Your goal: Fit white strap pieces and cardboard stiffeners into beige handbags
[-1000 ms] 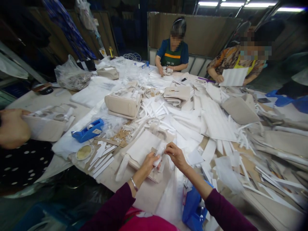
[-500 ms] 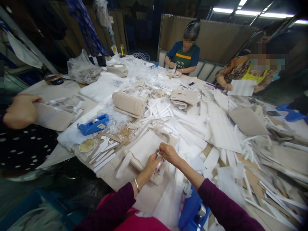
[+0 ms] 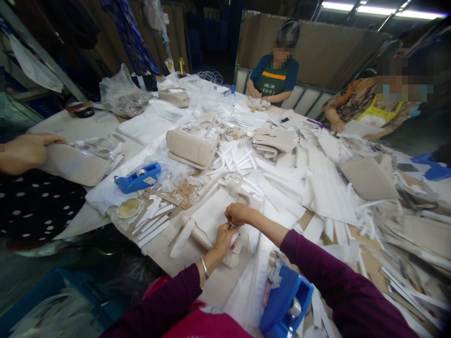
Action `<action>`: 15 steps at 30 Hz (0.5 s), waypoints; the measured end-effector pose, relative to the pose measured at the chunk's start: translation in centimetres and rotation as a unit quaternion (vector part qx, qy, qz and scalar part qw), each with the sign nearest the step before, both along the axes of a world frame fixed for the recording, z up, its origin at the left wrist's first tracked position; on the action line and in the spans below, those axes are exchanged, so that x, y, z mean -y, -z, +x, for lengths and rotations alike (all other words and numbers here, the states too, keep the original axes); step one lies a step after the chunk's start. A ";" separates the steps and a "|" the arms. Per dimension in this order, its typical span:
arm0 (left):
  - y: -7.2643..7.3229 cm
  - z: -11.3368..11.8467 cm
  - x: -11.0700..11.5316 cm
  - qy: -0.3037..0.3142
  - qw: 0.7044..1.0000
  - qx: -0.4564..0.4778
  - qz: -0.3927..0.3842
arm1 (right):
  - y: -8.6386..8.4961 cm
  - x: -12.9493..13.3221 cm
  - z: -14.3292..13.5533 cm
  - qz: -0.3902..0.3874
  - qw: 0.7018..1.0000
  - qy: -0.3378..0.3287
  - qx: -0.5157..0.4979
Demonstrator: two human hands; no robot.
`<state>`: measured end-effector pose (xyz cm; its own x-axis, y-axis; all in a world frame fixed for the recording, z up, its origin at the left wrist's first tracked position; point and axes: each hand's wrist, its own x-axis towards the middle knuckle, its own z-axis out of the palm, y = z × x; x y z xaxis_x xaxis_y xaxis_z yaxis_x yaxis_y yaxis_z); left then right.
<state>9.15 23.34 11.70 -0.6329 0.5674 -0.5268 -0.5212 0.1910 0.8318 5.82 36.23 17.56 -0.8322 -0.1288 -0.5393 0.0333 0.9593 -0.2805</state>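
A cream handbag (image 3: 211,213) lies on the table before me, its flap facing up and its handle pointing away. At its right edge, my left hand (image 3: 223,238) is closed in a pinch on a small piece whose kind I cannot make out. Just above it, the fingers of my right hand (image 3: 240,214) are bent together at the same spot, nearly touching the left thumb. A bit of clear film (image 3: 237,244) shows beneath the left fingers. What lies between the right fingertips is hidden.
A blue tape dispenser (image 3: 287,300) stands close by my right forearm, another blue tape dispenser (image 3: 138,177) farther left. White strips (image 3: 155,225) and a round tin (image 3: 128,207) lie left of the bag. More cream bags (image 3: 192,146) fill the middle. Co-workers sit around the table.
My right hand has shifted left, its fingers now curled over the left hand's pinch. The bag lies as before. At right, a co-worker has lowered a white sheet. The view has shifted slightly.
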 end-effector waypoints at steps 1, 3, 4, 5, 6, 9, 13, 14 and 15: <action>0.1 0.0 0.0 0.000 1.000 -0.003 -0.002 | -0.1 0.2 -0.4 0.009 1.000 -0.010 0.004; 0.3 0.0 0.0 0.000 1.000 -0.004 -0.006 | -0.1 0.6 -0.8 0.023 0.999 -0.030 0.007; 0.4 0.0 0.0 -0.001 1.000 -0.003 -0.007 | 0.0 0.8 -0.9 0.031 0.999 -0.041 0.004; 0.5 0.0 0.0 -0.004 1.000 -0.001 -0.008 | 0.1 0.9 -0.8 0.041 0.998 -0.054 -0.006; 0.7 0.1 0.0 -0.009 1.000 0.002 -0.010 | 0.3 1.0 -0.7 0.052 0.996 -0.069 -0.023; 0.9 0.0 -0.1 -0.025 1.000 0.007 -0.013 | 0.9 0.9 0.5 0.054 0.985 -0.127 -0.102; 0.8 -0.1 -0.1 -0.027 1.000 0.012 0.003 | 2.2 -0.3 3.2 -0.019 0.969 -0.147 -0.196; 0.8 -0.2 -0.1 -0.025 1.000 0.013 0.008 | 2.6 -0.7 3.9 -0.034 0.965 -0.140 -0.219; 0.7 -0.2 0.0 -0.024 1.000 0.014 0.012 | 2.9 -1.0 4.6 -0.046 0.961 -0.129 -0.241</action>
